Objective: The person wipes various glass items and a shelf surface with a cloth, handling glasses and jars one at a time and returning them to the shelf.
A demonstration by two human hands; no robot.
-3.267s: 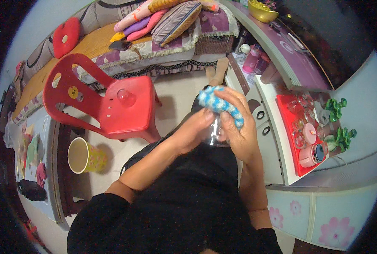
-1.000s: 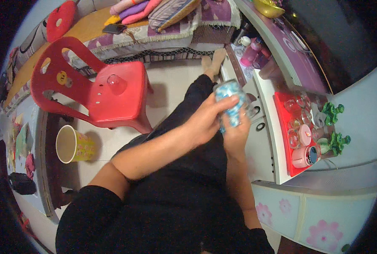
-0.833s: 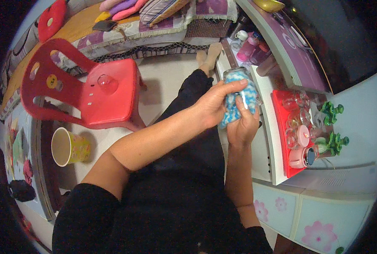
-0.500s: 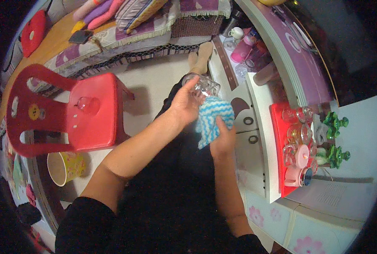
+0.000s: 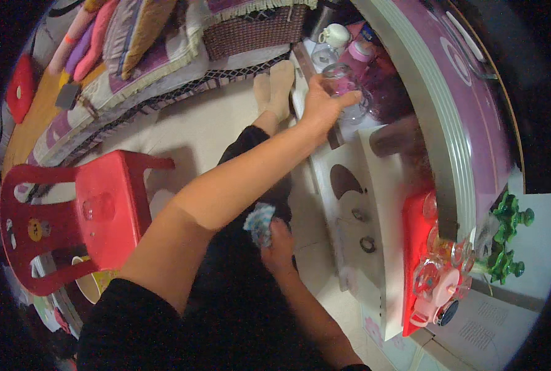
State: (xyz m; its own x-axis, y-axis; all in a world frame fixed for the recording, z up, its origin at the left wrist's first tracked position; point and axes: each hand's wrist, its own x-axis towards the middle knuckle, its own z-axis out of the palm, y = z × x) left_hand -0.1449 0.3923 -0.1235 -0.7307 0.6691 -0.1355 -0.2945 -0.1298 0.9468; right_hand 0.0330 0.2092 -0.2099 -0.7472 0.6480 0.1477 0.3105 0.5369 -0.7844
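Note:
My left hand (image 5: 322,110) reaches out to the shelf at the far right, its fingers and thumb closed round a clear glass cup (image 5: 339,79). The cup is close to other glassware there, and I cannot tell whether it rests on the shelf. Low over my dark-clothed lap, my right hand (image 5: 278,246) grips a bunched cloth (image 5: 260,224) with blue and white stripes. Beside the held cup stand a pink bottle (image 5: 359,54) and a white-lidded cup (image 5: 335,36).
A red plastic chair (image 5: 111,201) with a small clear glass item on its seat stands at left. Below it is a yellow patterned bin (image 5: 96,281). On the right cabinet, a red tray (image 5: 413,247) carries several glasses and a pink mug (image 5: 433,309). Green ornaments (image 5: 507,238) stand behind.
My left hand has carried the glass cup away from the cloth, up and right to the shelf. My right hand has drawn down and left with the cloth. The view has shifted.

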